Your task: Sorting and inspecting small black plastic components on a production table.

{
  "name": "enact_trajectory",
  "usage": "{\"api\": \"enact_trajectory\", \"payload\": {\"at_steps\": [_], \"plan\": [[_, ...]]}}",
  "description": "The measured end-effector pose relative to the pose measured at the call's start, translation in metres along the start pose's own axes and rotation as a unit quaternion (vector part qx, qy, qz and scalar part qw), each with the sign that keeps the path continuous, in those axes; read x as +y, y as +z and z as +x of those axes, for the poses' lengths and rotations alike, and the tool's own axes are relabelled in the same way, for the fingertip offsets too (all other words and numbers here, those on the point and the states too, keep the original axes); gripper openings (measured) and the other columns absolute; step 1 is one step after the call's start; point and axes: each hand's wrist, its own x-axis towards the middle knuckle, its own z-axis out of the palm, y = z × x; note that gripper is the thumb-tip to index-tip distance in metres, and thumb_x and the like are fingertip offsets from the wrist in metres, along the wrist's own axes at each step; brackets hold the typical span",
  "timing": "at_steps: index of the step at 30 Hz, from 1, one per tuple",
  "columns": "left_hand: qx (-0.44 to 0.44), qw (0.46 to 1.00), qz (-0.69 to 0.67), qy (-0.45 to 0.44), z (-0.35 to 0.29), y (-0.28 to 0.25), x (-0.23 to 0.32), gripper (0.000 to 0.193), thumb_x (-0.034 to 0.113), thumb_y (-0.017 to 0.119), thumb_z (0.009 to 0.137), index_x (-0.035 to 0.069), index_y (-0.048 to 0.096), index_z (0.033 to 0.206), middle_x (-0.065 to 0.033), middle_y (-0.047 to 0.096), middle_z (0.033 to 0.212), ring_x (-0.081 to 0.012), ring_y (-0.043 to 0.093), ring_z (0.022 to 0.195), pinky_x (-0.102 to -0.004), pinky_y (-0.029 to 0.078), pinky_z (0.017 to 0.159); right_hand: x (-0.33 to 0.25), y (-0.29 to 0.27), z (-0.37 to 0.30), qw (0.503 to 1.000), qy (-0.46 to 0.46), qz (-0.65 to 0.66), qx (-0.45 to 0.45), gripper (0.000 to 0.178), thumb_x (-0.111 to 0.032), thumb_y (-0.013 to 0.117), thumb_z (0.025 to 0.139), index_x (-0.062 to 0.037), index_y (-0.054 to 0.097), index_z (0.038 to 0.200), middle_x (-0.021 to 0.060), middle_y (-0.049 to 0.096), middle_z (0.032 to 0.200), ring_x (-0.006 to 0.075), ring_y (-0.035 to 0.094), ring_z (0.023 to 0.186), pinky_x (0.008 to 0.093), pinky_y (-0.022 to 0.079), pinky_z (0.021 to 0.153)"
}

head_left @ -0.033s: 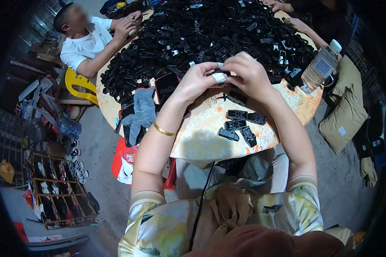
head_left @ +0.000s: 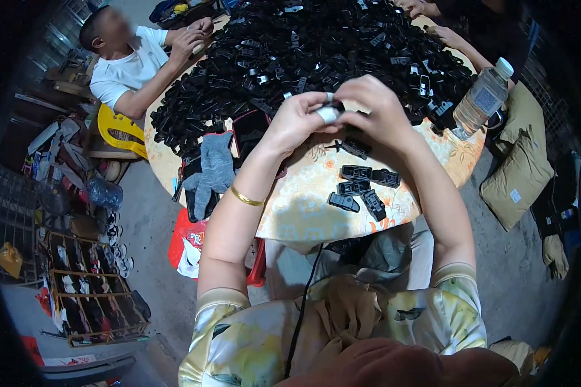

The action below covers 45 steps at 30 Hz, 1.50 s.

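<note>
Both hands meet above the table, in front of a big heap of small black plastic parts [head_left: 290, 64]. My left hand [head_left: 298, 124], with white wrapping on its thumb and a fingertip, is closed on a small black plastic part [head_left: 334, 105]. Thumb and fingers of my right hand [head_left: 376, 109] are bent around the other side of this part, touching it. Most of the piece is hidden by the fingers. Nearer to me, several black buckle-like pieces [head_left: 354, 188] lie in a loose group, with another black piece [head_left: 355, 148] just below the hands.
A clear bottle [head_left: 481, 100] with a pale cap stands at the table's right edge. Grey gloves [head_left: 214, 166] lie left of my forearm on the flowered tablecloth [head_left: 303, 209]. A person in a white shirt [head_left: 135, 68] sits at the left; another person's hands [head_left: 447, 37] show at the far right.
My right hand has shifted slightly and its thumb and fingers have parted a little. More of the black part shows between the hands.
</note>
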Motion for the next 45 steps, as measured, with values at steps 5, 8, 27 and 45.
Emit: {"api": "enact_trajectory", "payload": {"at_steps": [5,8,27,45], "plan": [[0.044,0.997,0.067,0.01,0.005,-0.001,-0.002,0.032,0.001,0.051,0.085,-0.007,0.048,0.116,-0.0125,0.061,0.094,-0.015,0.063,0.077,-0.0242,0.054,0.071,0.037,-0.04,-0.006,0.934,0.315,0.166,0.012,0.027,-0.014,0.067,0.078,-0.0033,0.063,0.103,0.0058,0.065,0.092,0.0116,0.06,0.082,0.0247,0.048,0.075],[-0.062,0.966,0.252,0.008,0.005,-0.001,-0.018,0.028,0.005,0.058,0.081,-0.003,0.057,0.108,-0.0089,0.063,0.094,-0.015,0.06,0.084,-0.0259,0.048,0.076,0.035,-0.044,-0.007,0.918,0.333,0.104,-0.187,0.035,-0.017,0.072,0.072,-0.0017,0.063,0.102,0.0073,0.066,0.089,0.0132,0.06,0.079,0.0259,0.049,0.071],[0.096,0.995,-0.005,-0.028,0.012,0.0,-0.033,0.035,0.001,0.056,0.083,-0.008,0.046,0.115,-0.0093,0.059,0.094,-0.0126,0.06,0.082,-0.024,0.052,0.074,0.008,0.007,-0.01,0.978,0.114,0.124,-0.127,0.026,-0.01,0.067,0.07,-0.002,0.055,0.092,0.0104,0.057,0.086,0.024,0.058,0.081,0.0319,0.049,0.066],[0.033,0.964,0.263,-0.025,0.0,0.002,-0.008,0.035,0.003,0.051,0.084,-0.002,0.046,0.118,-0.0106,0.059,0.097,-0.0175,0.059,0.087,-0.0313,0.049,0.076,0.014,0.003,-0.004,0.83,0.393,0.372,-0.134,0.014,-0.005,0.058,0.073,-0.0036,0.053,0.086,-0.004,0.053,0.069,0.0026,0.048,0.061,0.0171,0.037,0.055]]}}
